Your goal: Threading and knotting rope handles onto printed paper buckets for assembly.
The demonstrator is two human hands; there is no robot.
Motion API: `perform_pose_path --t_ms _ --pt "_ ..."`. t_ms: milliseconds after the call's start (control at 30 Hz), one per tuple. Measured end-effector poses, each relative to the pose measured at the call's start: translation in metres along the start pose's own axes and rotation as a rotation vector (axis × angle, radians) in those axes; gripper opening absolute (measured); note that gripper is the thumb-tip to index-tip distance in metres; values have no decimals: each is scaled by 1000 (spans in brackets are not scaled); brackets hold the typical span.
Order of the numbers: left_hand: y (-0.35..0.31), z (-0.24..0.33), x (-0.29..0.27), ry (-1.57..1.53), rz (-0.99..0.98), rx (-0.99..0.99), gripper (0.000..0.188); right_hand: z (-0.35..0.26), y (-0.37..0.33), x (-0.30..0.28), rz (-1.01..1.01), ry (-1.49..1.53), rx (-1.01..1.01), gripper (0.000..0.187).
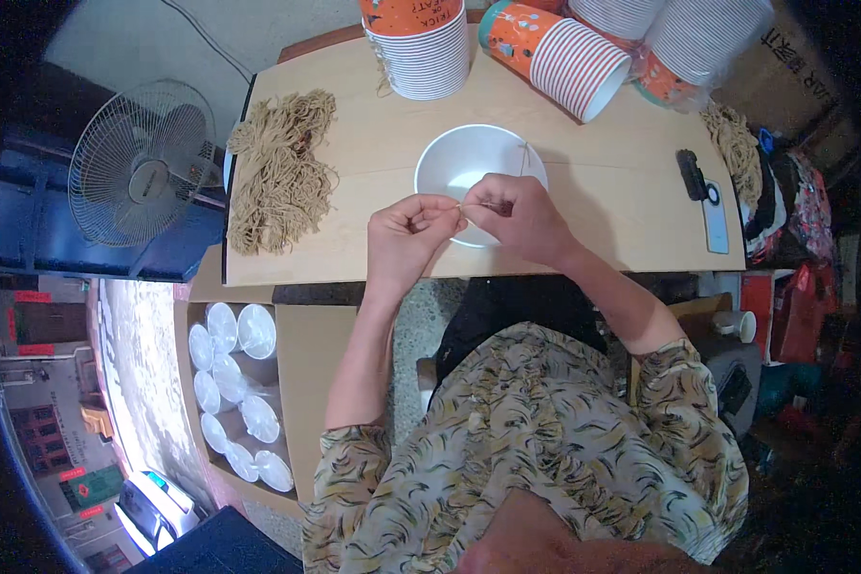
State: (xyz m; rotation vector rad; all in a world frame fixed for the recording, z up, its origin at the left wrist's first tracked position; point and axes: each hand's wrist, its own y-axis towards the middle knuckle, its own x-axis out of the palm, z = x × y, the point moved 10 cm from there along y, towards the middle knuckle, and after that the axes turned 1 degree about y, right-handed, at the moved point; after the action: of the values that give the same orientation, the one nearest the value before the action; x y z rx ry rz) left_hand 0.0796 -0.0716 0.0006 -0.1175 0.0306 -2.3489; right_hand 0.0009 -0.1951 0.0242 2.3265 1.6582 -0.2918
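A white paper bucket (447, 158) sits on the table in front of me, its round mouth facing up. Over its near rim my left hand (411, 234) and my right hand (526, 218) meet, each with thumb and forefinger pinched. Between the fingertips shows a short bit of thin tan cord (461, 207); most of it is hidden by my fingers. A dark thin strand (524, 153) shows against the bucket's inner right wall. Left of the bucket lies a big loose heap of tan cords (282, 172).
Stacked orange-and-white paper buckets (421, 62) stand at the far edge, with another stack (569, 67) lying beside them. A phone (716, 220) and a black object (691, 174) lie right. A fan (143, 172) and an open carton of wrapped white cups (301, 402) are left.
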Motion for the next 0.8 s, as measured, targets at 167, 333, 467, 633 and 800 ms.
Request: perform_pose_path --t_ms 167,333,467,633,800 --pt "-1 -2 3 12 1 -2 16 13 4 -1 -38 99 76 10" --pt "-4 2 3 82 12 0 18 20 7 -2 -45 153 140 10" --pt "-3 5 3 106 17 27 17 28 8 1 -76 220 162 11" --pt "0 3 2 40 7 28 12 29 11 2 -165 319 254 15" --pt "1 1 4 116 -62 13 9 29 18 7 -159 306 228 19"
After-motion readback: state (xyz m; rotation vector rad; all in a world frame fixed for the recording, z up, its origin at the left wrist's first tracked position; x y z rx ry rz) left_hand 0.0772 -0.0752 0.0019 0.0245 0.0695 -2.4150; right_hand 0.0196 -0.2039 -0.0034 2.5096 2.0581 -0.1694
